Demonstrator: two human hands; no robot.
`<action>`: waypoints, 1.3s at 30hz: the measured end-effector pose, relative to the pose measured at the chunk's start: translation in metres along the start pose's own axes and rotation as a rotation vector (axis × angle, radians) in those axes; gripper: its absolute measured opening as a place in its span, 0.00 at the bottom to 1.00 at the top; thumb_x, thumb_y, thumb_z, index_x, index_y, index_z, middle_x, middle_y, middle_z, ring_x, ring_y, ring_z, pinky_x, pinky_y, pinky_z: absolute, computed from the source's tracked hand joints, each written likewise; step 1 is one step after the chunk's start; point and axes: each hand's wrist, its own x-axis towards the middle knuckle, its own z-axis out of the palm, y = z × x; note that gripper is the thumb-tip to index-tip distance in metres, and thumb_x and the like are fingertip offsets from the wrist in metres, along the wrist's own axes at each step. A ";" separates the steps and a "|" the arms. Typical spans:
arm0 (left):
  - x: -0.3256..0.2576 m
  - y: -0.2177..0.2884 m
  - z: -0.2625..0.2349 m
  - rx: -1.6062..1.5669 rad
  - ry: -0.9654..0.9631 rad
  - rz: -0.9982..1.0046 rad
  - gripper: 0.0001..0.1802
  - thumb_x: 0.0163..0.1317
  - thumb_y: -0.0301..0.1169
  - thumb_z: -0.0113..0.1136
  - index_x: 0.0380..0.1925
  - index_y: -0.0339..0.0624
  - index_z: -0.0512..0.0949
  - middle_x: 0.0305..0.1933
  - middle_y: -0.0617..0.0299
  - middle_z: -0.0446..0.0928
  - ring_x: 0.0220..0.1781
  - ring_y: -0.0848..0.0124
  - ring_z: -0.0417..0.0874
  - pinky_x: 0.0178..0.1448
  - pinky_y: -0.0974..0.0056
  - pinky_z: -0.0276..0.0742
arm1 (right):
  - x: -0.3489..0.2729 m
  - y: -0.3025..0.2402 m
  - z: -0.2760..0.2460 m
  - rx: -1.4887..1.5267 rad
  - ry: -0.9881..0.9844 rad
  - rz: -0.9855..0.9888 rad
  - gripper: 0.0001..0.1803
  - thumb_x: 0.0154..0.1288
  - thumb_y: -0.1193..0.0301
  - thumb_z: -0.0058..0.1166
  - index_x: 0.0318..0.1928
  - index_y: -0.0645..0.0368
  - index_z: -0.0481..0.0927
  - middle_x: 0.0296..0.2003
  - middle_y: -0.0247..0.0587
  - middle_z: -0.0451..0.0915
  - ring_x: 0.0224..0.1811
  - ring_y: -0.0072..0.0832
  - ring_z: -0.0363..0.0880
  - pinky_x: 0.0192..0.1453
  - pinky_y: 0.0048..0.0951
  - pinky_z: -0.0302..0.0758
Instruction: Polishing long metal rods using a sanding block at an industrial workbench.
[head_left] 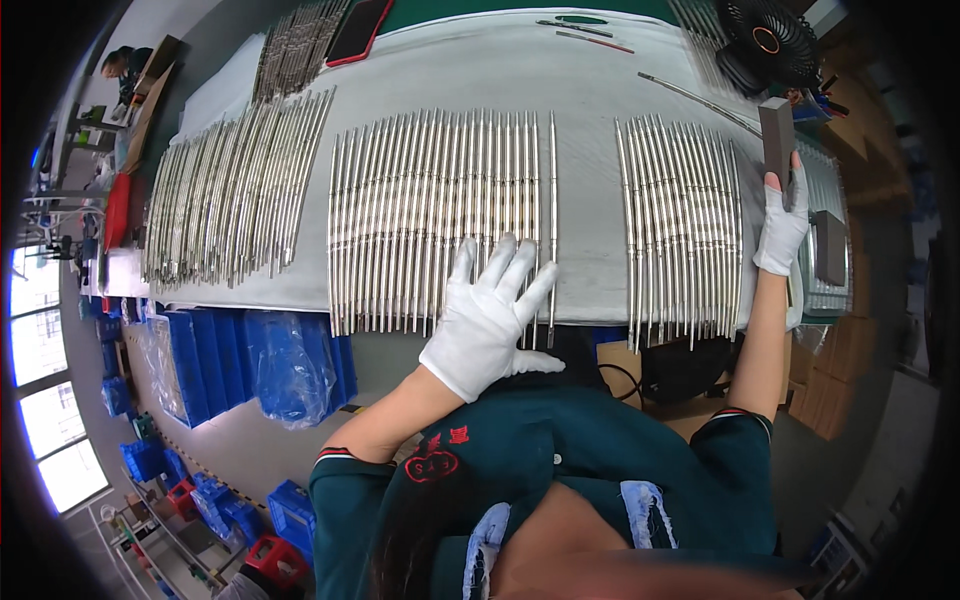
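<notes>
My left hand, in a white glove, lies with fingers spread over the near part of the middle row of slender silver metal rods. One single rod lies slightly apart at that row's right side, close to my fingers. At the table's right side my right hand, gloved with bare fingertips showing, grips a grey-brown rectangular block by its lower end. The block stands out beyond my fingers. Left of that hand lies another row of metal rods.
More rods lie in a row at the left of the grey-covered table. A red-edged phone and a black fan are at the back. A second block sits at the right; blue bins stand below left.
</notes>
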 end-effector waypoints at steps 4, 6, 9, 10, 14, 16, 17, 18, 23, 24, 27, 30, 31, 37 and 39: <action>0.009 0.008 0.008 -0.019 0.024 0.113 0.52 0.49 0.62 0.73 0.70 0.44 0.69 0.70 0.47 0.69 0.76 0.48 0.67 0.75 0.30 0.56 | 0.000 0.002 -0.003 -0.071 0.000 0.016 0.31 0.71 0.76 0.65 0.73 0.58 0.73 0.71 0.39 0.74 0.72 0.29 0.71 0.77 0.32 0.66; 0.011 0.012 0.011 -0.032 0.032 0.112 0.47 0.52 0.57 0.73 0.68 0.44 0.70 0.69 0.48 0.69 0.75 0.50 0.68 0.75 0.32 0.58 | 0.001 0.003 -0.003 -0.094 -0.012 0.010 0.31 0.71 0.76 0.65 0.73 0.58 0.73 0.71 0.40 0.74 0.72 0.29 0.72 0.77 0.32 0.66; 0.013 0.015 0.018 0.000 0.050 0.107 0.44 0.54 0.53 0.73 0.67 0.43 0.71 0.69 0.49 0.70 0.74 0.51 0.69 0.75 0.35 0.60 | 0.001 0.001 0.000 -0.040 0.004 0.017 0.31 0.70 0.77 0.65 0.72 0.57 0.73 0.71 0.40 0.74 0.71 0.28 0.72 0.76 0.31 0.66; 0.013 0.016 0.020 0.017 0.057 0.103 0.43 0.54 0.51 0.73 0.67 0.43 0.71 0.68 0.50 0.70 0.74 0.52 0.70 0.76 0.36 0.61 | 0.000 -0.001 0.001 -0.055 -0.031 -0.023 0.31 0.70 0.77 0.65 0.72 0.57 0.74 0.71 0.39 0.74 0.71 0.28 0.72 0.76 0.31 0.67; 0.008 0.017 0.026 0.000 0.060 0.102 0.37 0.59 0.49 0.68 0.64 0.41 0.73 0.68 0.53 0.71 0.76 0.57 0.68 0.78 0.41 0.60 | -0.004 -0.020 0.007 -0.026 -0.201 -0.046 0.30 0.71 0.76 0.64 0.72 0.55 0.75 0.70 0.38 0.73 0.71 0.29 0.71 0.75 0.29 0.66; 0.002 0.017 0.025 -0.049 0.114 0.131 0.37 0.58 0.50 0.69 0.62 0.40 0.74 0.66 0.53 0.72 0.74 0.57 0.70 0.77 0.40 0.61 | -0.007 -0.042 0.010 0.007 -0.396 0.001 0.29 0.72 0.76 0.63 0.72 0.55 0.75 0.71 0.39 0.71 0.71 0.29 0.71 0.75 0.29 0.65; 0.000 0.017 0.024 -0.072 0.133 0.146 0.36 0.57 0.50 0.69 0.61 0.40 0.74 0.65 0.53 0.73 0.74 0.57 0.71 0.77 0.40 0.62 | -0.011 -0.057 0.013 0.022 -0.519 0.023 0.29 0.72 0.71 0.63 0.72 0.55 0.76 0.72 0.45 0.69 0.71 0.33 0.71 0.75 0.31 0.65; -0.002 0.017 0.022 -0.082 0.153 0.158 0.36 0.57 0.50 0.69 0.60 0.40 0.75 0.64 0.53 0.73 0.73 0.57 0.72 0.77 0.40 0.63 | -0.012 -0.073 0.018 -0.106 -0.645 -0.096 0.27 0.71 0.67 0.64 0.70 0.52 0.78 0.72 0.52 0.68 0.72 0.38 0.71 0.75 0.35 0.65; -0.003 0.017 0.012 -0.163 0.252 0.219 0.32 0.56 0.49 0.68 0.55 0.39 0.75 0.58 0.54 0.75 0.68 0.55 0.75 0.75 0.41 0.66 | -0.029 -0.154 0.079 -0.182 -1.018 -0.236 0.26 0.62 0.71 0.66 0.62 0.49 0.85 0.67 0.63 0.71 0.66 0.53 0.75 0.71 0.39 0.72; -0.002 0.017 0.010 -0.137 0.266 0.230 0.32 0.56 0.49 0.68 0.54 0.39 0.75 0.57 0.54 0.75 0.68 0.55 0.76 0.75 0.42 0.67 | -0.032 -0.164 0.093 -0.262 -1.067 -0.344 0.26 0.61 0.72 0.67 0.61 0.46 0.85 0.67 0.62 0.71 0.63 0.53 0.77 0.67 0.39 0.75; 0.002 0.018 0.008 -0.110 0.305 0.258 0.29 0.56 0.49 0.67 0.51 0.39 0.76 0.55 0.54 0.75 0.66 0.54 0.76 0.74 0.43 0.68 | -0.035 -0.179 0.112 -0.225 -1.229 -0.456 0.25 0.62 0.74 0.66 0.61 0.44 0.86 0.67 0.57 0.72 0.62 0.49 0.78 0.65 0.37 0.77; 0.003 0.016 0.008 -0.202 0.296 0.272 0.28 0.56 0.49 0.67 0.49 0.40 0.76 0.56 0.53 0.76 0.66 0.53 0.76 0.74 0.43 0.69 | -0.028 -0.174 0.110 -0.233 -1.194 -0.206 0.27 0.61 0.79 0.65 0.61 0.45 0.86 0.67 0.55 0.71 0.63 0.47 0.78 0.66 0.36 0.77; 0.003 0.015 0.008 -0.232 0.275 0.269 0.28 0.57 0.50 0.67 0.50 0.42 0.76 0.57 0.54 0.75 0.68 0.52 0.76 0.75 0.43 0.68 | -0.028 -0.171 0.108 -0.232 -1.163 -0.082 0.28 0.61 0.82 0.63 0.61 0.45 0.86 0.68 0.54 0.71 0.64 0.45 0.78 0.67 0.35 0.76; 0.003 0.012 0.013 -0.229 0.206 0.267 0.26 0.57 0.47 0.68 0.48 0.42 0.76 0.58 0.54 0.75 0.69 0.52 0.75 0.76 0.42 0.66 | -0.029 -0.163 0.106 -0.189 -1.190 -0.305 0.26 0.62 0.77 0.66 0.61 0.44 0.85 0.69 0.57 0.70 0.63 0.50 0.77 0.69 0.37 0.75; 0.001 0.010 0.013 -0.217 0.264 0.277 0.25 0.58 0.46 0.67 0.48 0.42 0.76 0.59 0.54 0.75 0.70 0.52 0.75 0.76 0.42 0.66 | -0.027 -0.165 0.108 -0.147 -1.203 -0.207 0.26 0.63 0.79 0.65 0.61 0.46 0.85 0.69 0.57 0.70 0.63 0.50 0.77 0.70 0.37 0.74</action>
